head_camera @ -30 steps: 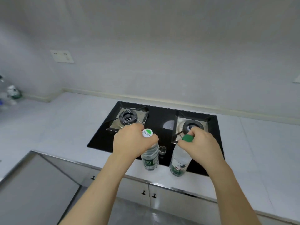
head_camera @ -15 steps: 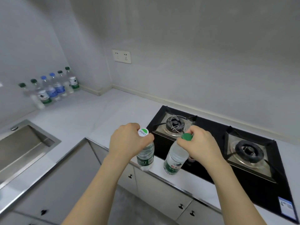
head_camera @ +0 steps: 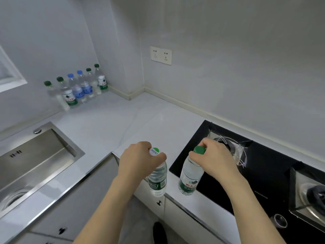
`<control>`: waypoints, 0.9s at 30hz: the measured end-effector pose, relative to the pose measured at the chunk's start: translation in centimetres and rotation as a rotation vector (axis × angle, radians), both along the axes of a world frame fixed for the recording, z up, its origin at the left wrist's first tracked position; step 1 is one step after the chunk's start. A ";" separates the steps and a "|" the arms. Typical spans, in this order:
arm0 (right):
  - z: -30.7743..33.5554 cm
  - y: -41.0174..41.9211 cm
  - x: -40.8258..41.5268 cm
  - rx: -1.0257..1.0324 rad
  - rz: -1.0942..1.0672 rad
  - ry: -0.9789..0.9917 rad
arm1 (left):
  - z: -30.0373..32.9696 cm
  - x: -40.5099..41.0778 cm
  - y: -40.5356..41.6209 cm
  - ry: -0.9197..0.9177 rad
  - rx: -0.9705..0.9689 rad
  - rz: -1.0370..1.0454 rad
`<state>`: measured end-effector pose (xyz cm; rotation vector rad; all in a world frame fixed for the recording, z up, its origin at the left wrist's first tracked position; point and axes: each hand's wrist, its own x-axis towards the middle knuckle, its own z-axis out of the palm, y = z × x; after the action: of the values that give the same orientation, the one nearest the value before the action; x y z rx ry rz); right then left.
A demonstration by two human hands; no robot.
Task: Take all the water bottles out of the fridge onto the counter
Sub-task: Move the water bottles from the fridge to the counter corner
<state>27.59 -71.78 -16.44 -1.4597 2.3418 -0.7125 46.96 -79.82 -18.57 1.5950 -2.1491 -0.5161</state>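
Your left hand (head_camera: 139,159) grips the neck of a water bottle with a white and green cap (head_camera: 157,176), fingers curled round just below the cap. Your right hand (head_camera: 215,160) grips the neck of a second bottle with a solid green cap (head_camera: 190,176) in the same way. Both bottles hang from your hands roughly upright, side by side and slightly apart, over the near edge of the counter (head_camera: 112,124); you cannot tell from this view whether their bases touch it. The white-capped one is on the left, over the corner of the counter edge; the green-capped one is on the right, just beside the near left corner of the black stove (head_camera: 263,173).

At the far left, a row of six bottles (head_camera: 79,87) stands on the counter along the left wall, running towards the corner. Four have green caps and the two in the middle have blue caps. They stand close together, well apart from the two you hold.

The steel sink (head_camera: 35,161) is set into the counter on the near left, between you and that row. On the stove, one burner (head_camera: 228,147) sits just beyond your right hand, partly hidden by it, and a second burner (head_camera: 314,192) lies at the right edge. A double wall socket (head_camera: 161,55) is mounted on the far wall. Grey cabinet doors (head_camera: 98,191) with small dark handles run below the counter edge.
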 end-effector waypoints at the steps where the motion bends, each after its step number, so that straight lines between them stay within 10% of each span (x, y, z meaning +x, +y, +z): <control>1: -0.4 -2.3 -0.3 0.005 0.008 -0.005 | -0.1 -0.2 -2.0 -0.018 -0.008 0.003; 27: -3.9 -32.1 2.2 0.079 0.095 -0.107 | -1.2 1.9 -31.3 -0.096 0.043 0.024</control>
<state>29.83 -103.92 -20.34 -1.4511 2.1805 -0.6493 48.88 -111.13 -19.75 1.6988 -2.1998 -0.4899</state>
